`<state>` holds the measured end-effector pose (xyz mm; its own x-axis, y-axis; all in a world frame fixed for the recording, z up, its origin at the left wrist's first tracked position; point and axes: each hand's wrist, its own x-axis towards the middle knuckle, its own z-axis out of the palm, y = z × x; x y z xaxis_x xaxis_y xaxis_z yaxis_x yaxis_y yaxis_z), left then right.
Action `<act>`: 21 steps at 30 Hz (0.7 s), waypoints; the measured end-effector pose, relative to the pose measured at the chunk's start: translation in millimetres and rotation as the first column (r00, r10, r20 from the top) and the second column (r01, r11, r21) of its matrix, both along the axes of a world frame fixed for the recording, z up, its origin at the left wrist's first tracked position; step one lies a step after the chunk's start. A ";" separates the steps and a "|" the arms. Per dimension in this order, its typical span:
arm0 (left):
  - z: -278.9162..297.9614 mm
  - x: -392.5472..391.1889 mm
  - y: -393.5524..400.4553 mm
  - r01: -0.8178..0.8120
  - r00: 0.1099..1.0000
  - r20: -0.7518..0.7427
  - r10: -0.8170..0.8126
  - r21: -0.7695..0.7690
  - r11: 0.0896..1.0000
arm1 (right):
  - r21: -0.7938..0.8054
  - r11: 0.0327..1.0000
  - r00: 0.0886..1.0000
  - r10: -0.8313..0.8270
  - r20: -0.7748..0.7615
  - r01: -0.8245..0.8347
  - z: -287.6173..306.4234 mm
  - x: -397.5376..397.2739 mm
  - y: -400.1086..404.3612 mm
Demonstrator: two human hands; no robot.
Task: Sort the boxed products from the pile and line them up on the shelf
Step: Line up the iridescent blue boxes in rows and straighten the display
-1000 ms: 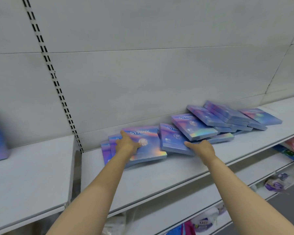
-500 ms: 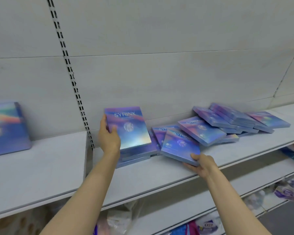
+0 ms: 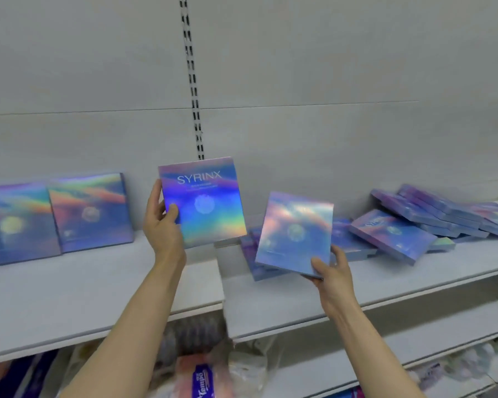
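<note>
My left hand (image 3: 161,225) grips a flat holographic blue SYRINX box (image 3: 204,202) by its left edge and holds it upright above the gap between two shelf boards. My right hand (image 3: 331,268) holds a second such box (image 3: 293,231) by its lower right corner, tilted and lifted off the shelf. A pile of the same boxes (image 3: 414,222) lies slumped on the right shelf board (image 3: 299,305). Two boxes (image 3: 89,211) stand upright against the back wall on the left shelf board (image 3: 69,297).
A slotted metal upright (image 3: 193,81) runs down the white back panel between the shelf boards. Below, a lower shelf (image 3: 414,349) carries packaged goods, among them a pink and blue pack (image 3: 202,380).
Both hands have lifted their boxes higher, and the right one is now clear of the pile. The view has swung left, bringing the two upright boxes into sight.
</note>
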<state>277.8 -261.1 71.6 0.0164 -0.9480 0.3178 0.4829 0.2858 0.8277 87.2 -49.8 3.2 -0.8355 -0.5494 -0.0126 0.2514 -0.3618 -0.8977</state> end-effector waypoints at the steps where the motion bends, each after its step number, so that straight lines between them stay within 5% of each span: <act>1: -0.9 17.8 -9.6 -0.018 1.000 0.000 0.018 -0.004 1.000 | -0.014 1.000 0.999 0.013 -0.039 -0.013 3.5 12.6 -9.1; 21: -27.3 297.9 -147.0 -0.366 0.931 0.015 0.366 0.028 0.930 | -0.077 0.952 0.948 0.282 -0.146 -0.296 28.4 228.6 -167.8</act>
